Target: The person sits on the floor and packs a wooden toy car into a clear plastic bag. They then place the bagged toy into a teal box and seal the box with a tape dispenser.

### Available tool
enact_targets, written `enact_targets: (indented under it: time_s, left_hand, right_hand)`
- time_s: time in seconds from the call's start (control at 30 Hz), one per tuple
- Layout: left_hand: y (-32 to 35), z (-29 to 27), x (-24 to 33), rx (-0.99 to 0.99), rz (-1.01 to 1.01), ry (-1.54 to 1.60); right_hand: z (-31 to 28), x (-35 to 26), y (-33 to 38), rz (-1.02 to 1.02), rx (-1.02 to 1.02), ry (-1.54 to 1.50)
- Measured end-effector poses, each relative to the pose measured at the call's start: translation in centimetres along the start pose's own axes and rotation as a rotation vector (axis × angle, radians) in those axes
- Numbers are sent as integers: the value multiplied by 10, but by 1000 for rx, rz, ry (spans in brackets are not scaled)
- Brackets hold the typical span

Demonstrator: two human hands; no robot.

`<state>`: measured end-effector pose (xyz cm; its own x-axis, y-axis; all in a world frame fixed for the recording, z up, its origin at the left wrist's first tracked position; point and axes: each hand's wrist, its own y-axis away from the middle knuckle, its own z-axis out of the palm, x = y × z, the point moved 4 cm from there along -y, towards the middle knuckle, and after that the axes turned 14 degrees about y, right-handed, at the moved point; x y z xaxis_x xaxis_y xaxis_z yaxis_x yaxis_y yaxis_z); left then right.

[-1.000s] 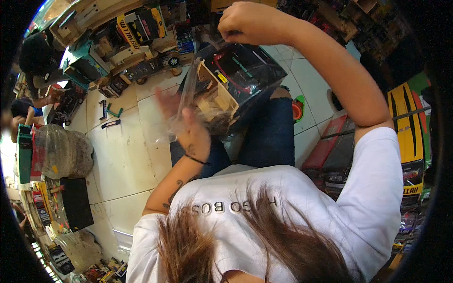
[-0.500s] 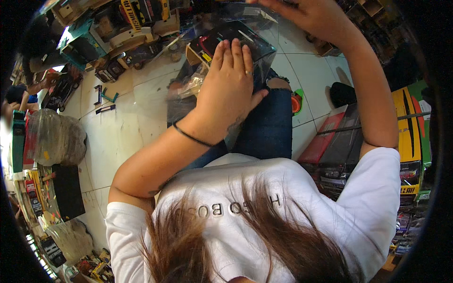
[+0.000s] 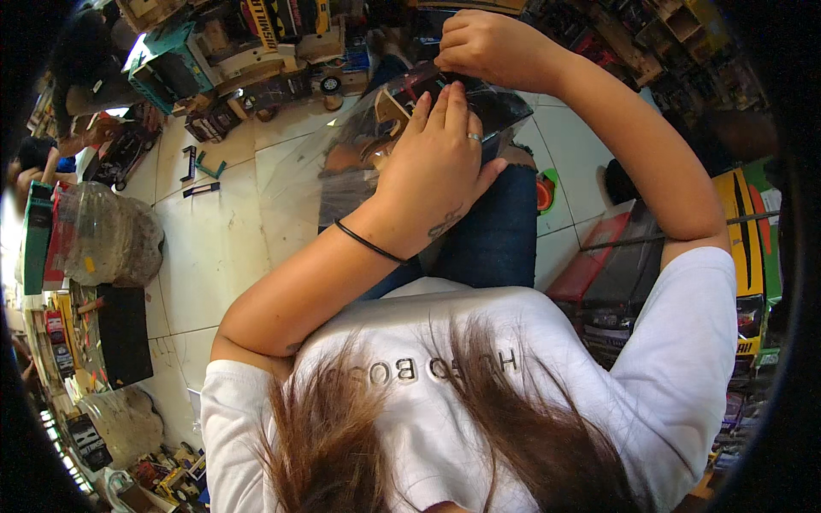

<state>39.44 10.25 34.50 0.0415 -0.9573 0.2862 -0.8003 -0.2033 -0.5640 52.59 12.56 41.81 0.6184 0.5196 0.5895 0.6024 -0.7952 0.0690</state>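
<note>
- Head view: the left hand (image 3: 440,167) lies flat, fingers stretched and together, pressed on a clear plastic bag (image 3: 342,175) that rests over the person's lap in blue jeans (image 3: 496,235).
- That left grip is wide open, palm down on the plastic, closed around nothing; a ring sits on one finger and a black hair tie (image 3: 369,244) circles the wrist.
- The right hand (image 3: 487,43) is up at the far end of the bag, fingers curled in tight, pinching the plastic's top edge.
- Inside the bag, under and just beyond the left fingertips, a dark boxed toy (image 3: 479,103) shows; its far end reaches the right hand.
- The bag's loose clear sheet spreads out toward the person's left, above the pale tiled floor (image 3: 214,248).
- On the floor to the left, well apart from the hands, stands a big clear sack (image 3: 107,235) stuffed with goods, and a few small dark parts (image 3: 195,167) lie on the tiles.
- Boxed toy cars (image 3: 248,51) are heaped along the far edge of the floor.
- To the right, near the knee, a yellow and black toy box (image 3: 748,248) lies beside a red box (image 3: 590,256).
</note>
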Motion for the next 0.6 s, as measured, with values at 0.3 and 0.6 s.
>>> enact_targets:
  time_s: [0.3, 0.6]
  left_hand:
    - [1, -3, 4, 117, 1, -45]
    - [2, -6, 7, 17, 31, -163]
  right_hand:
    - [-7, -15, 9, -28, 136, 260]
    - [-8, -18, 12, -29, 171, 199]
